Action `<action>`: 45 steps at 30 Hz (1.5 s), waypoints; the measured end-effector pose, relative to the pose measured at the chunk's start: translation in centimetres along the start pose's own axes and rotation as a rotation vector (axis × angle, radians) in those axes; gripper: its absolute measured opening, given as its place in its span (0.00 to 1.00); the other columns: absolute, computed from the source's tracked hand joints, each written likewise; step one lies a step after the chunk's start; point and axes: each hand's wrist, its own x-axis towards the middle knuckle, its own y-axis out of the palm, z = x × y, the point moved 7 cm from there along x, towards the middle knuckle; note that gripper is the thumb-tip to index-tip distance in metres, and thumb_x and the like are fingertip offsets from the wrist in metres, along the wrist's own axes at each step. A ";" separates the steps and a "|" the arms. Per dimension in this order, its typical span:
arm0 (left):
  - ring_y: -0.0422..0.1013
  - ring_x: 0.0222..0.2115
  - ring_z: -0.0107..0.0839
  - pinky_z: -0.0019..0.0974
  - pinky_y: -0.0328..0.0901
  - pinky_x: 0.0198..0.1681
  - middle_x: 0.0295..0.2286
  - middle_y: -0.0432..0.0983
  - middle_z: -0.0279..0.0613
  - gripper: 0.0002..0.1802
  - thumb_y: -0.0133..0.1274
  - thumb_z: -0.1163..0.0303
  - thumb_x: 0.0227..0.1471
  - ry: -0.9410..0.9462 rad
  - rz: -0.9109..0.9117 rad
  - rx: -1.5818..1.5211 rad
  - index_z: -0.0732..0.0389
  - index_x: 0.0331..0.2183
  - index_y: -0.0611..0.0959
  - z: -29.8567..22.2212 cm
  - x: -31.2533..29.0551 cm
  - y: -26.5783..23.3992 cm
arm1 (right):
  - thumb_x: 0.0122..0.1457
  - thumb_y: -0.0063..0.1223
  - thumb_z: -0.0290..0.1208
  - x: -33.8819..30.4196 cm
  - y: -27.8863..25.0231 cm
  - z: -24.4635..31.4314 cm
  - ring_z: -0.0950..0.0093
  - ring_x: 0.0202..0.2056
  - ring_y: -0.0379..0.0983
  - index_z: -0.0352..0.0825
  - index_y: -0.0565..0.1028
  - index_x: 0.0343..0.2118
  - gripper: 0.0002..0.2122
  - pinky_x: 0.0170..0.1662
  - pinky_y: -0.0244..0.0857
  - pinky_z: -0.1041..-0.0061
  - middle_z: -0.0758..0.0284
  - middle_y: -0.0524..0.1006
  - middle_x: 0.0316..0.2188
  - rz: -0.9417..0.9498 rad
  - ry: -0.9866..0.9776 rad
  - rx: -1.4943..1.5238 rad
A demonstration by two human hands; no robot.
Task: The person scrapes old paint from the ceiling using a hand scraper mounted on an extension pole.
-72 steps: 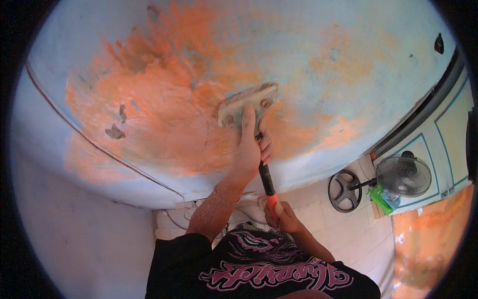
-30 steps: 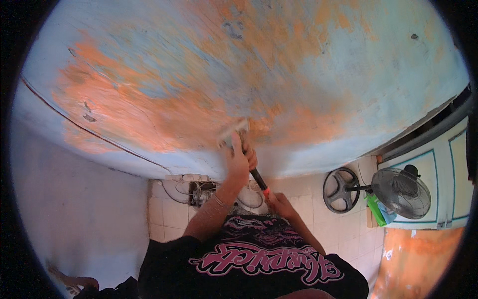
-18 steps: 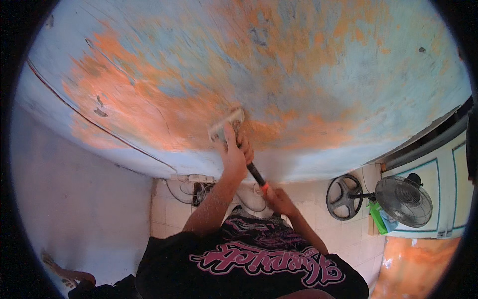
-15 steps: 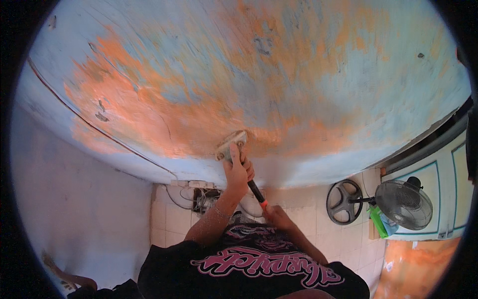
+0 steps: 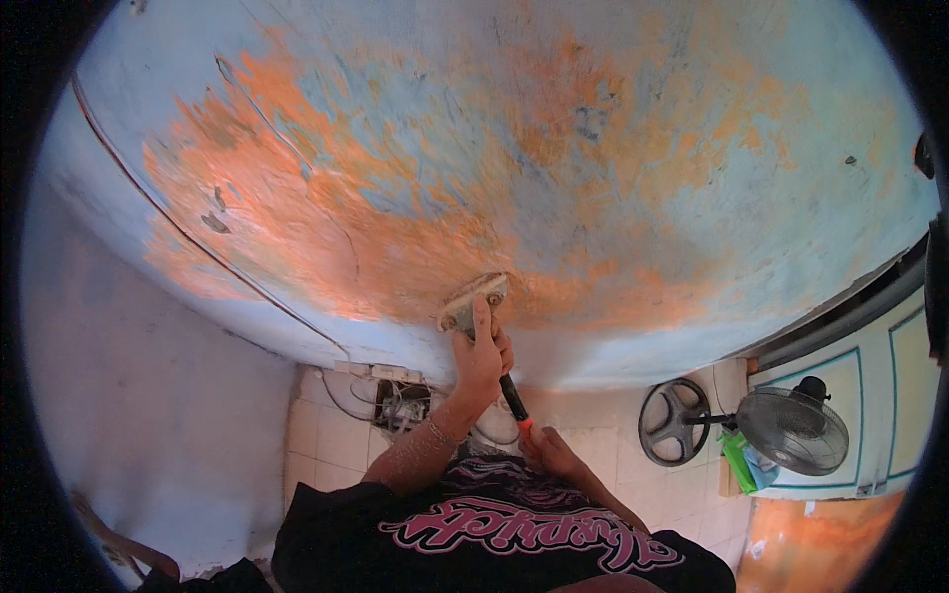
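A paint scraper (image 5: 472, 302) with a wide, pale, dusty head and two bolts lies with its blade against the wall (image 5: 395, 247), low on the patchy orange and blue paint. My left hand (image 5: 481, 361) is closed round the scraper just behind its head, the thumb stretched along the top. Farther back, my right hand (image 5: 546, 450) grips the lower end of the black and orange handle (image 5: 514, 397), close to my shirt. Scrape marks, thin cracks and small dark chips show on the wall.
A standing fan (image 5: 793, 429) with a round black base (image 5: 674, 422) is at the right, beside a green bag (image 5: 736, 460) and a pale door (image 5: 860, 381). Below the wall sit a dark box (image 5: 402, 405) and cables. A thin cable (image 5: 178, 225) runs down the wall's left side.
The view has shifted a little, so the wall marks sit farther right. The scraper's head has slid slightly down the wall. Both hands keep their hold.
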 end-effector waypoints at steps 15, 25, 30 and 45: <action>0.45 0.07 0.18 0.27 0.41 0.10 0.10 0.49 0.24 0.26 0.43 0.41 0.55 0.029 0.211 -0.056 0.50 0.18 0.63 -5.2 0.0 4.3 | 0.64 0.32 0.53 -0.1 -0.1 7.7 0.84 0.15 0.57 0.36 0.65 0.22 0.24 0.18 0.50 0.82 0.75 0.62 0.13 -0.117 -0.230 -0.062; 0.45 0.07 0.19 0.27 0.40 0.09 0.09 0.47 0.23 0.27 0.44 0.41 0.54 -0.156 0.238 0.110 0.49 0.16 0.62 -1.7 0.0 6.3 | 0.63 0.30 0.55 -0.3 0.4 4.5 0.80 0.14 0.57 0.36 0.63 0.21 0.25 0.18 0.53 0.79 0.72 0.62 0.14 -0.259 -0.385 -0.106; 0.49 0.05 0.18 0.26 0.44 0.08 0.08 0.53 0.26 0.26 0.47 0.47 0.55 0.070 0.572 0.060 0.53 0.16 0.62 -9.2 -2.3 14.5 | 0.61 0.34 0.57 -1.3 0.3 13.1 0.81 0.15 0.57 0.36 0.64 0.24 0.25 0.19 0.53 0.80 0.73 0.62 0.13 -0.169 -0.493 0.106; 0.51 0.08 0.19 0.26 0.45 0.10 0.09 0.53 0.26 0.23 0.49 0.46 0.54 0.063 0.726 -0.071 0.55 0.22 0.67 -17.1 -4.7 19.8 | 0.59 0.41 0.57 -5.6 1.9 22.3 0.83 0.14 0.58 0.31 0.68 0.30 0.26 0.17 0.53 0.82 0.73 0.63 0.13 -0.166 -0.524 0.165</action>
